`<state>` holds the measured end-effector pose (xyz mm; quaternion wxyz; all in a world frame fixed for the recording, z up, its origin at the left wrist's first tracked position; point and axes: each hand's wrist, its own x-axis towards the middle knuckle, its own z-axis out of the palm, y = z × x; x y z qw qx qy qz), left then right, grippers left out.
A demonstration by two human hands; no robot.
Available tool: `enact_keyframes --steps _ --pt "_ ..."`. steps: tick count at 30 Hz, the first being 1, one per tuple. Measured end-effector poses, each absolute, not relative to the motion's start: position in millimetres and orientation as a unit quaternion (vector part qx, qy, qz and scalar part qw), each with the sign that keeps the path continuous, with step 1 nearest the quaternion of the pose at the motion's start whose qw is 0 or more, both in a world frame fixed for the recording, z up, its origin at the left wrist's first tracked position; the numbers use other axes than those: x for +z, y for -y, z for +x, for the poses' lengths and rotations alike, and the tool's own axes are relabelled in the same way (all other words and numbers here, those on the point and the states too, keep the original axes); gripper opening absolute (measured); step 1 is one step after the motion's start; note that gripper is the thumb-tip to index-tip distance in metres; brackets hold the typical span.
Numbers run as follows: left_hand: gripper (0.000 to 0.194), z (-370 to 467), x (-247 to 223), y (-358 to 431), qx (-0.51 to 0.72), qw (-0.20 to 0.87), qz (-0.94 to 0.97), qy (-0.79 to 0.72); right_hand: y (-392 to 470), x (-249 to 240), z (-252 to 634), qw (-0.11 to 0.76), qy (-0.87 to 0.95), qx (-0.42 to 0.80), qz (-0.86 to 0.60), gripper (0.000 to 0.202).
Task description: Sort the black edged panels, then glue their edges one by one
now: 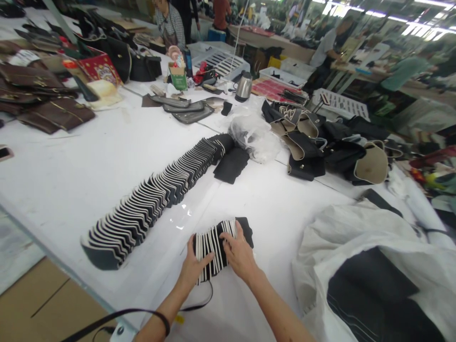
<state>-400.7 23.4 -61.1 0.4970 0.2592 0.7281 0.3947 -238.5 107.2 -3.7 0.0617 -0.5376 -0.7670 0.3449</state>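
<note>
A short stack of black pieces with pale edges [213, 247] lies on the white table [270, 209] in front of me. My left hand [193, 266] is wrapped round the left end of this stack, thumb on top. At its right end, my right hand [238, 248] rests with fingers spread over the pieces; a dark piece [245, 229] sticks out beyond its fingertips. Further up, a long fanned row of similar black pieces [153, 197] runs diagonally, with loose black pieces [231, 165] beside its far end.
A white sack [320, 247] with black material stands at the right. Black and beige bags [306, 147] lie at the back right, near crumpled plastic [252, 133] and a metal kettle [244, 87]. Brown bags [46, 95] lie at the far left. Other people work behind.
</note>
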Motion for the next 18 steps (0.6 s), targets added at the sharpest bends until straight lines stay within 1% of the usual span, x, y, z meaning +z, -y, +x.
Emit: enact_keyframes --steps 1,3,4,7,11,12,14,18 --pt "0.099 -401 -61 -24 0.394 0.496 0.259 -0.729 -107 -4 -240 0.065 0.763 0.350 -0.539 0.024" --pt "0.100 -401 -61 -24 0.397 0.495 0.260 -0.728 -106 -3 -242 0.066 0.757 0.355 -0.544 0.034" --pt "0.099 -401 -61 -24 0.399 0.494 0.261 -0.728 -106 -3 -243 0.062 0.756 0.354 -0.546 0.035" --pt "0.098 -400 -58 -24 0.400 0.492 0.265 -0.726 -108 -3 -243 0.046 0.760 0.344 -0.549 0.030" --pt "0.097 -399 -56 -24 0.397 0.492 0.278 -0.723 -111 2 -242 0.028 0.766 0.350 -0.539 0.052" --pt "0.097 -398 -55 -24 0.396 0.490 0.280 -0.724 -111 3 -242 0.024 0.770 0.353 -0.531 0.055" --pt "0.099 -397 -55 -24 0.389 0.483 0.286 -0.730 -111 6 -242 0.019 0.778 0.357 -0.517 0.054" --pt "0.102 -394 -55 -25 0.372 0.473 0.290 -0.744 -110 7 -245 0.005 0.769 0.369 -0.522 0.039"
